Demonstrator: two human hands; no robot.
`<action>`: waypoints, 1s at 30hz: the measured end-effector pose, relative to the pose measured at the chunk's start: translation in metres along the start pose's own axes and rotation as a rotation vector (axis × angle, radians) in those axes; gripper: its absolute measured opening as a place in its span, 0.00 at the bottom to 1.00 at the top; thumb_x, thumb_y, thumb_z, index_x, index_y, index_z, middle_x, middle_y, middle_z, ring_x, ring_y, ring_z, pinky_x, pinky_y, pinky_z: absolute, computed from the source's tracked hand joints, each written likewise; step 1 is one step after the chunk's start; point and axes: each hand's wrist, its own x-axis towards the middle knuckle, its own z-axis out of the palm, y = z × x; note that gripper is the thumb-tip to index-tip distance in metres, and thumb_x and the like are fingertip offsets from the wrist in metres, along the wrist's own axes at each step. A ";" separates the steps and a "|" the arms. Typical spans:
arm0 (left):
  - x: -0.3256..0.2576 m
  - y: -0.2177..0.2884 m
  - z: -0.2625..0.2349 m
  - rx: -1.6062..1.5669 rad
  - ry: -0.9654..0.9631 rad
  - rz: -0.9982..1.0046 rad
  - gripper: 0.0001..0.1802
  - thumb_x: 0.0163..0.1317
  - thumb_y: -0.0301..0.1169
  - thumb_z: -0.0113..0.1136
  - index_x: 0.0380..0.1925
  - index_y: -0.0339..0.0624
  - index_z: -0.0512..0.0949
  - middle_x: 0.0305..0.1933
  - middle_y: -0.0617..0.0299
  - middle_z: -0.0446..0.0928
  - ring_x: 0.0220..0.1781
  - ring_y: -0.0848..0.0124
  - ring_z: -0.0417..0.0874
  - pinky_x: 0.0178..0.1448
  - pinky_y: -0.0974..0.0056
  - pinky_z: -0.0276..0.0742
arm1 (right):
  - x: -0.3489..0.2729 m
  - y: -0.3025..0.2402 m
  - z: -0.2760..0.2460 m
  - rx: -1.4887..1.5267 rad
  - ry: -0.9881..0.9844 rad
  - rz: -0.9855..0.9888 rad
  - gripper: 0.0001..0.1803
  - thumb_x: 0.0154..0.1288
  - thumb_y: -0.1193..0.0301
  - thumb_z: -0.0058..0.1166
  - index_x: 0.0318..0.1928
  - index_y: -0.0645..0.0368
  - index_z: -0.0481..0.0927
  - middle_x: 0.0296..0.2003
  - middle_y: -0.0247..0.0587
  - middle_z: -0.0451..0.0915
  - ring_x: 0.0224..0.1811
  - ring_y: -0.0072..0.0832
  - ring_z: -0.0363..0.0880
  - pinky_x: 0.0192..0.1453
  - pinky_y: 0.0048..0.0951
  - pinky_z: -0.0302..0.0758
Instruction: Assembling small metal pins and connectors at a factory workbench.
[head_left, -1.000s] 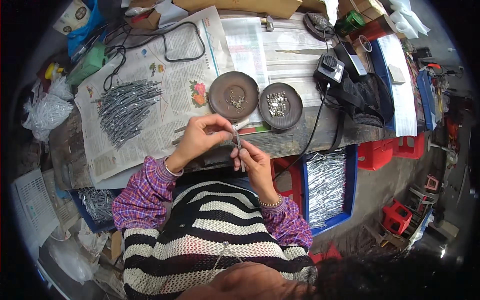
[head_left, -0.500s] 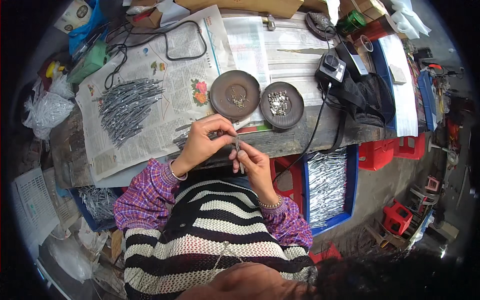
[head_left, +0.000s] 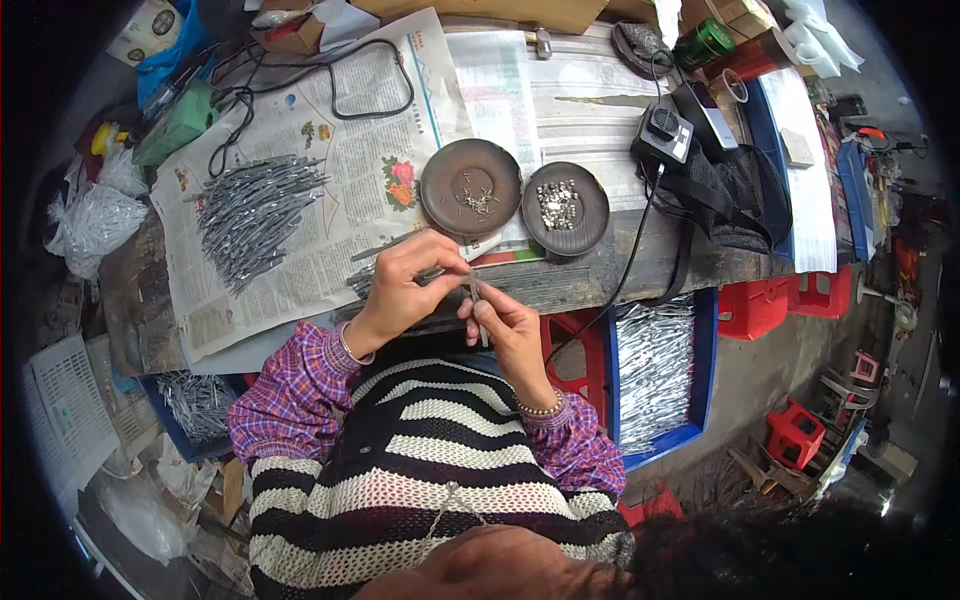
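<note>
My right hand pinches a slim grey metal piece, which stands nearly upright between thumb and fingers just off the table's front edge. At its upper end my left hand is closed in a pinch; whatever its fingertips hold is too small to make out. Beyond the hands sits a dark round dish with tiny brass-coloured pins. A second dark dish, to its right, holds small shiny metal parts. Partly behind my left hand lie several thin grey metal pieces.
A heap of slim metal pieces rests on newspaper at the left. Blue bins of metal pieces stand below the table, one right, one left. A boxy black device trails a cable near my right side. Red stools stand farther right.
My left fingertips have shifted very slightly at the top of the metal piece. My right hand keeps its grip in nearly the same place.
</note>
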 end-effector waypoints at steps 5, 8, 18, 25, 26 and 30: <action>0.000 0.000 0.000 0.029 0.018 0.026 0.08 0.42 0.18 0.65 0.25 0.37 0.79 0.31 0.56 0.78 0.34 0.63 0.81 0.38 0.66 0.75 | 0.000 0.002 0.000 -0.023 -0.001 -0.018 0.17 0.67 0.75 0.47 0.55 0.68 0.73 0.35 0.37 0.78 0.27 0.17 0.71 0.30 0.18 0.72; 0.000 0.002 0.000 0.057 0.019 0.063 0.08 0.41 0.18 0.65 0.25 0.37 0.78 0.31 0.56 0.77 0.34 0.62 0.80 0.38 0.65 0.75 | -0.001 0.004 0.000 -0.055 0.004 -0.051 0.16 0.67 0.76 0.47 0.55 0.68 0.73 0.34 0.38 0.78 0.27 0.16 0.71 0.29 0.18 0.72; -0.005 -0.001 -0.001 0.002 0.006 -0.075 0.11 0.42 0.19 0.65 0.28 0.38 0.77 0.30 0.61 0.76 0.32 0.69 0.78 0.37 0.68 0.73 | -0.002 -0.003 0.005 -0.233 0.010 -0.131 0.16 0.66 0.78 0.48 0.53 0.66 0.75 0.34 0.37 0.78 0.25 0.15 0.70 0.27 0.16 0.71; -0.004 -0.005 -0.006 -0.461 -0.124 -0.444 0.10 0.47 0.21 0.65 0.31 0.36 0.76 0.30 0.70 0.74 0.32 0.82 0.74 0.37 0.75 0.70 | 0.001 -0.017 -0.008 -0.643 -0.102 -0.347 0.15 0.61 0.82 0.50 0.49 0.67 0.78 0.29 0.37 0.79 0.21 0.14 0.69 0.23 0.16 0.65; -0.003 -0.006 -0.007 -0.471 -0.201 -0.455 0.10 0.47 0.21 0.65 0.31 0.36 0.77 0.31 0.69 0.74 0.33 0.82 0.74 0.37 0.75 0.70 | 0.001 -0.019 -0.009 -0.648 -0.092 -0.349 0.15 0.61 0.82 0.50 0.49 0.67 0.78 0.29 0.37 0.79 0.21 0.14 0.69 0.23 0.16 0.65; -0.005 -0.006 -0.012 -0.383 -0.276 -0.366 0.05 0.49 0.22 0.63 0.28 0.35 0.78 0.35 0.65 0.75 0.39 0.79 0.75 0.43 0.72 0.71 | -0.002 -0.024 -0.002 -0.550 -0.116 -0.224 0.15 0.59 0.81 0.53 0.48 0.67 0.78 0.26 0.36 0.77 0.20 0.15 0.70 0.23 0.17 0.66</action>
